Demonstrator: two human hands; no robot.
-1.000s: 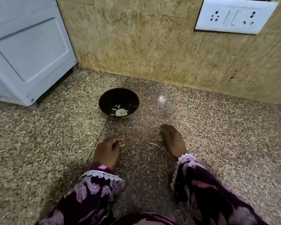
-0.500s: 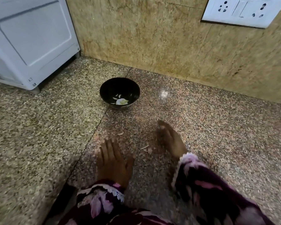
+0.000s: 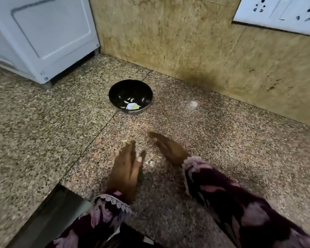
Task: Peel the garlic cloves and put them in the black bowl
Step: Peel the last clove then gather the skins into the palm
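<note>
Neither hand has a grip on anything. The left hand (image 3: 125, 169) lies with its fingers straight and together, edge-on to the desk (image 3: 43, 133), and the right hand (image 3: 168, 149) is likewise stretched out, fingers straight, its edge low over the stone; motion blur hides whether either edge actually touches. Between the two hands lie a few pale scraps of garlic skin (image 3: 149, 161), and another flake (image 3: 124, 140) sits just beyond the left fingertips.

Judging by this pose, the hands look set to sweep the scraps together, not to peel. The risk is that a sideways brush scatters the light skins across the speckled stone, where they are hard to spot, or pushes them off the near desk edge by the left sleeve (image 3: 107, 206). If any unpeeled clove is among the scraps, which I cannot tell, it could be swept away with them.

Further out, the black bowl (image 3: 115, 93) stands well apart from both hands, towards the wall, and holds peeled garlic cloves (image 3: 132, 105) with a few small pale slivers near them. A white appliance (image 3: 43, 33) stands at far left, and a white socket plate (image 3: 279, 13) is on the tiled wall at upper right.
</note>
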